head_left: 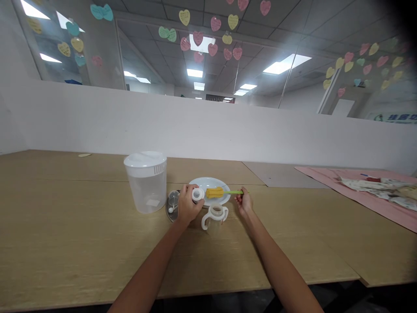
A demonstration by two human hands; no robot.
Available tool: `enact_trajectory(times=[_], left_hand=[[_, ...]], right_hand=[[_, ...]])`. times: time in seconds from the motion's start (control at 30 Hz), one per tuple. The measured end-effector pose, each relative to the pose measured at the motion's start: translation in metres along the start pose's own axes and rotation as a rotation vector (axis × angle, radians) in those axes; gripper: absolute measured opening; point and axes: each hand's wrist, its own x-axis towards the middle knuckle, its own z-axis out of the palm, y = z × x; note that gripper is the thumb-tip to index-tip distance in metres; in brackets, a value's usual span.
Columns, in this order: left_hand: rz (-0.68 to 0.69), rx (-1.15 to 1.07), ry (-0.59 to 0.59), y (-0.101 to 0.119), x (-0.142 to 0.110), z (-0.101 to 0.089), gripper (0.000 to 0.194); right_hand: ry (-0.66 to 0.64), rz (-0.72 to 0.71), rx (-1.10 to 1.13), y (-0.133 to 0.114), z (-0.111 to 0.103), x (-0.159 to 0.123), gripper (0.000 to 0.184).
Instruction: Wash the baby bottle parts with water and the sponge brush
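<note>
Two bare hands show: one left hand and one right hand. There is one baby bottle with two side handles, one white bottle collar, one sponge bottle brush, one clear cap, one small white straw piece, one white plate and one round tray. Lidded plastic buckets number one, pink cloths one. The fabric pieces on that cloth overlap, so their count cannot be told. Heart-shaped notes number well over twenty; ceiling lights are several.
</note>
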Motion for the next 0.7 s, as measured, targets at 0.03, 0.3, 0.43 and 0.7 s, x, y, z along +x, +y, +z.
enact_trajectory(times=[0.03,0.3,0.43,0.7], left_hand=[[-0.025,0.014,0.003,-0.005,0.002,0.000,0.029],[-0.096,-0.198,-0.093,-0.052,0.012,0.005,0.030],[-0.045,-0.218,-0.127,-0.056,0.011,-0.002,0.032],[0.073,0.111,-0.308,-0.042,0.002,-0.023,0.031]], right_hand=[[0.011,-0.009,0.004,-0.001,-0.001,0.001,0.021],[0.080,-0.127,-0.075,-0.001,-0.004,0.005,0.020],[0.101,-0.110,-0.081,0.000,-0.006,0.007,0.018],[0.099,-0.077,-0.090,0.001,-0.005,0.008,0.019]])
